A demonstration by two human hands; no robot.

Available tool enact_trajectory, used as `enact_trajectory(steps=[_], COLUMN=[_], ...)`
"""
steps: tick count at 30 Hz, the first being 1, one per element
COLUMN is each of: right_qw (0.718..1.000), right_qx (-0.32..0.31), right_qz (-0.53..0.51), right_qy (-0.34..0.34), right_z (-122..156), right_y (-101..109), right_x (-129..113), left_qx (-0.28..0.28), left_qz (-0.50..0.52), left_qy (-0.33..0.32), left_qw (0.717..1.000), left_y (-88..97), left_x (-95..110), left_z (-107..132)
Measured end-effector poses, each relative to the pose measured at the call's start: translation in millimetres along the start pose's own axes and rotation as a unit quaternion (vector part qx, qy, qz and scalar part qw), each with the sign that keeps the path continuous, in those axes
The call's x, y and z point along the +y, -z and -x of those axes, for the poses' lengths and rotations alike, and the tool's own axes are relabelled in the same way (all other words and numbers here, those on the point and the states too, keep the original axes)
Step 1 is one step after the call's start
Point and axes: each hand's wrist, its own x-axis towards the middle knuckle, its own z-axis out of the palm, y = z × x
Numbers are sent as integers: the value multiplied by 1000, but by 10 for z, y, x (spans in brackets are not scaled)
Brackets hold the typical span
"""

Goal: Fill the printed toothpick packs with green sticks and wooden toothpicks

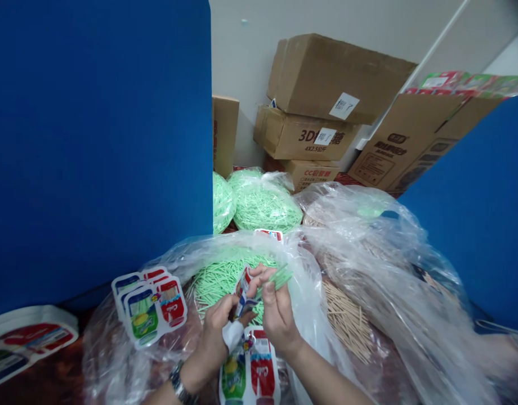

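Observation:
My left hand (219, 323), with a white wrap on a finger and a watch at the wrist, is closed on a printed pouch (242, 289) tilted up on edge. In my right hand (278, 315) is a small bundle of thin green sticks (281, 275), pinched between thumb and fingers beside the pouch. Beneath both hands lies an open clear plastic bag (309, 281) with a heap of green sticks (219, 275). A flat Sprite-and-Cola printed pouch (263, 368) lies below my hands. Several similar filled pouches (155, 309) are stacked to the left.
Brown sticks (347, 320) lie in another plastic bag (394, 264) on the right. Behind stand a tied bag of green sticks (265, 205) and stacked cardboard boxes (326, 73). Blue panels (98, 140) flank both sides. Blank-edged pouches (31, 343) are piled at far left.

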Motion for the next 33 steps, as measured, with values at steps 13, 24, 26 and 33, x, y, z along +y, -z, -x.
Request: enact_trajectory(steps=[13, 24, 26, 33], right_qw=[986, 998, 998, 998], right_qx=[75, 44, 48, 29], right_qz=[-95, 36, 26, 44], right_qy=[-117, -33, -42, -19], right_z=[50, 84, 82, 123], right_y=[-94, -52, -55, -72], right_x=[78, 62, 67, 95], left_qx=[37, 60, 52, 70], left_qz=[-75, -80, -84, -77], left_qy=[-94, -116, -113, -118], left_qw=[992, 988, 989, 988], left_y=[-5, -21, -26, -45], left_x=[-24, -50, -47, -92], left_z=[34, 18, 24, 30])
